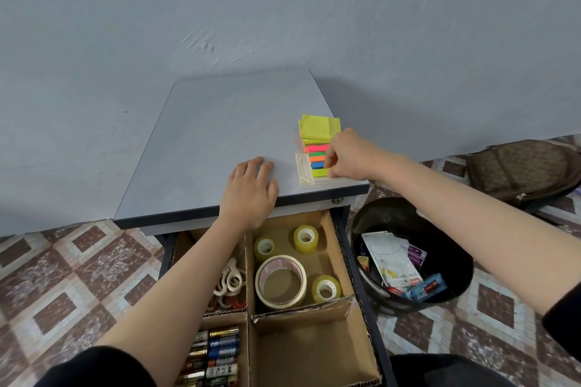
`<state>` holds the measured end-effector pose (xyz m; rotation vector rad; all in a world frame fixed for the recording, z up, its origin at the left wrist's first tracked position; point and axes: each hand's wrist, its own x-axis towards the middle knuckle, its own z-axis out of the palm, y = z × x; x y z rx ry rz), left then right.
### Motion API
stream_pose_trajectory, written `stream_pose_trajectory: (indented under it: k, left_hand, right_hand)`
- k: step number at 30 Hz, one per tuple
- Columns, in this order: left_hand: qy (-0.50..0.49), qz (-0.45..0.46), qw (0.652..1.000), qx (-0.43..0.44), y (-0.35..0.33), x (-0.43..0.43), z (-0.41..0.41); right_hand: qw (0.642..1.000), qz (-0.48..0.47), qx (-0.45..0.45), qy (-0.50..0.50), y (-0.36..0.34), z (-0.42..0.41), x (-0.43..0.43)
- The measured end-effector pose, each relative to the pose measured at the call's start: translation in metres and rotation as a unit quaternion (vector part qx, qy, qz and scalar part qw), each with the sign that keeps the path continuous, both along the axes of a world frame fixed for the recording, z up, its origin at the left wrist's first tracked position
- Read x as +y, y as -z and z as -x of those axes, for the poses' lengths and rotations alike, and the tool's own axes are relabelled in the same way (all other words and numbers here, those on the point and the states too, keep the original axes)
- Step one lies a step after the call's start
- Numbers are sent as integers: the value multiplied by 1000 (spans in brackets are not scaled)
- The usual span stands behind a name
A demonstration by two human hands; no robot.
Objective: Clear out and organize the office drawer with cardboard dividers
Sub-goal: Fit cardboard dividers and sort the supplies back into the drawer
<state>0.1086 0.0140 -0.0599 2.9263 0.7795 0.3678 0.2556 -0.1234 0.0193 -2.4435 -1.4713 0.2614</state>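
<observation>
Right hand (349,155) sat at the desktop (204,135) corner, fingers curled and pinching the near end of the coloured sticky tabs (317,157), with the yellow note pad (319,129) just beyond its knuckles. Left hand (251,188) lay flat on the desktop, fingers straight, holding nothing, apart from the tabs. Below both wrists the drawer (366,308) stood open with cardboard dividers (301,308). Tape rolls (279,261) lay between the forearms, scissors (231,280) and batteries (217,352) beside the left forearm, bin (456,261) under the right.

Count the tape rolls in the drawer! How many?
4, all in one compartment: small rolls back left and back right, big roll in front, small roll beside it. The arm may hide more.
</observation>
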Motion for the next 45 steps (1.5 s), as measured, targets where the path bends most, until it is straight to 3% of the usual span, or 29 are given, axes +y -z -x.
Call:
stream_pose_trajectory:
  k: [15, 23, 36, 45]
  left_hand:
    - [1, -8, 1000, -6, -2, -3, 1]
    - [0, -9, 1000, -5, -1, -2, 1]
    - [-1, -10, 1000, -10, -1, -3, 0]
    - [0, -12, 1000, -15, -1, -3, 0]
  right_hand:
    - [999, 48, 14, -3, -3, 0, 5]
    - [1000, 24, 17, -9, -2, 2, 4]
    - [998, -24, -54, 12, 6, 2, -1]
    - [999, -15, -34, 3, 12, 7, 3]
